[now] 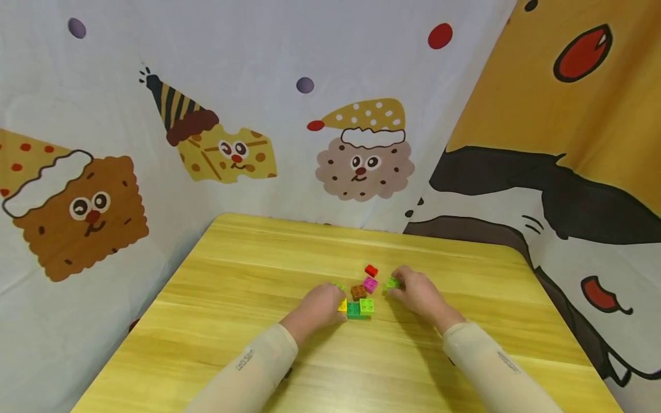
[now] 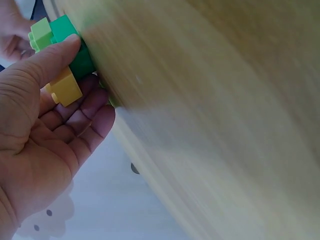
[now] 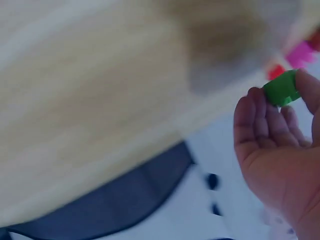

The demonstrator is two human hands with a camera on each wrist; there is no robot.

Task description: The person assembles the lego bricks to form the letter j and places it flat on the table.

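Note:
My left hand (image 1: 324, 304) grips a joined cluster of toy building bricks low over the table. In the left wrist view its thumb presses the dark green brick (image 2: 82, 64); a yellow brick (image 2: 66, 89) and a light green brick (image 2: 41, 34) sit on the same cluster. My right hand (image 1: 419, 293) pinches a single green brick (image 3: 282, 89) between thumb and fingers, apart from the cluster. Between the hands lie a brown brick (image 1: 358, 292), a pink brick (image 1: 370, 284) and a red brick (image 1: 371, 270). Another light green brick (image 1: 338, 286) shows partly behind the left hand.
The wooden table (image 1: 232, 269) extends to both sides of the hands. Behind its far edge hangs a white cloth (image 1: 258, 69) printed with cartoon figures, with a yellow and black printed part at the right.

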